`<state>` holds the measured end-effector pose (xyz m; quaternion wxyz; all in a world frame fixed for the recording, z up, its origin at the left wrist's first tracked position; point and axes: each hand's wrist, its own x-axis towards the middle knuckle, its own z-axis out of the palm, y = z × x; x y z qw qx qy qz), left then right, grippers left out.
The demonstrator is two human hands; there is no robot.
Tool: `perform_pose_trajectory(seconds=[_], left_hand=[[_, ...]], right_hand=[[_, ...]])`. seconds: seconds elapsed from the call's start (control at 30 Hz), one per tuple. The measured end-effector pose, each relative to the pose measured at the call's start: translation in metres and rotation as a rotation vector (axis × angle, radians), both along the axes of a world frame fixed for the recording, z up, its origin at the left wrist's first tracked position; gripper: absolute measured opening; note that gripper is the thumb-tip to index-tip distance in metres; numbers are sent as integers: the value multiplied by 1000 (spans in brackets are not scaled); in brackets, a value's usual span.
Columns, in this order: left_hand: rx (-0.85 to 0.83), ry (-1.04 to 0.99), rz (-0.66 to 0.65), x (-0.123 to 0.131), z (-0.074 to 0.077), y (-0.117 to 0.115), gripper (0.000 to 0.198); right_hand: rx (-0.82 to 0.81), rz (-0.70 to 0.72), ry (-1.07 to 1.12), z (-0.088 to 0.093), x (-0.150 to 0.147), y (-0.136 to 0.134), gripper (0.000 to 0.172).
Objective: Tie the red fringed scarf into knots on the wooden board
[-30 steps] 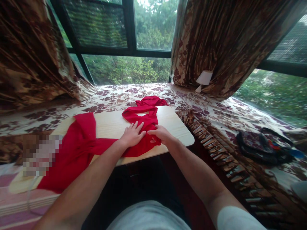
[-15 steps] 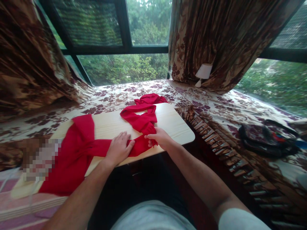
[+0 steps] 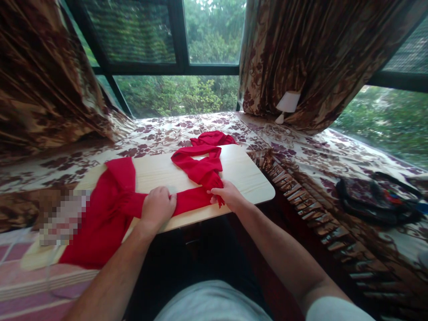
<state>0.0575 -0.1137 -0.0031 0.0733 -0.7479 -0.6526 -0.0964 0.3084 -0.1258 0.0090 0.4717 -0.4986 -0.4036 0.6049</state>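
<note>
A long red scarf [image 3: 192, 200] stretches along the front edge of a pale wooden board [image 3: 150, 171]. My left hand [image 3: 158, 206] is closed, its fingers curled over the scarf strip left of the middle. Between the thumb and fingers of my right hand [image 3: 228, 195] is the scarf's fringed end. A loop of red cloth [image 3: 197, 167] lies just beyond that hand, and a bunched red cloth [image 3: 214, 137] sits past the board's far edge. To the left, wide red folds [image 3: 103, 218] spread over the board. My left fingertips are hidden.
A patterned cover [image 3: 150, 133] surrounds the board, with a fringed edge [image 3: 301, 200] to the right. A small white lamp [image 3: 288, 102] stands by the curtain [image 3: 267, 58]. A black bag [image 3: 371, 200] lies far right. Something blurred out [image 3: 65, 218] is on the board's left.
My left hand has gone from lying flat with fingers stretched out to closed on the scarf, slightly further left. My right hand keeps the fringed end. The view has shifted slightly.
</note>
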Motion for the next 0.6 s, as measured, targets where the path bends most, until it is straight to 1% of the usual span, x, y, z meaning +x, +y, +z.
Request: perform_pose_trajectory(seconds=[0.1, 0.17, 0.2, 0.27, 0.3, 0.33, 0.37, 0.4, 0.43, 0.5, 0.53, 0.57, 0.6], left_hand=[[-2, -29, -4, -1, -4, 0, 42], [5, -21, -38, -4, -9, 1, 50], [7, -11, -51, -5, -13, 1, 54], [2, 3, -57, -6, -18, 0, 59], [-4, 2, -50, -6, -20, 0, 61], [-9, -4, -42, -6, -22, 0, 63], [-13, -13, -38, -6, -22, 0, 64], [-14, -23, -35, -5, -22, 0, 65], [-14, -31, -32, -5, -22, 0, 65], [-9, -42, -29, -4, -22, -1, 64], [-5, -46, -28, -4, -22, -1, 64], [0, -50, -27, -5, -22, -2, 63], [6, -54, -28, -5, -22, -2, 62]], right_hand=[[0, 22, 7, 1, -2, -7, 26], [31, 30, -91, 3, -1, -13, 28], [66, 53, -198, 6, 1, -16, 25], [157, 134, -524, 13, 9, -19, 17], [207, 173, -724, 19, 15, -18, 22], [240, 179, -917, 24, 20, -13, 33], [254, 116, -1074, 29, 26, -7, 42], [262, 16, -1176, 33, 32, 3, 47], [276, -89, -1231, 35, 37, 14, 50], [307, -296, -1260, 33, 44, 39, 51], [317, -364, -1247, 28, 47, 52, 49], [322, -395, -1231, 22, 49, 63, 46], [322, -388, -1215, 14, 50, 73, 44]])
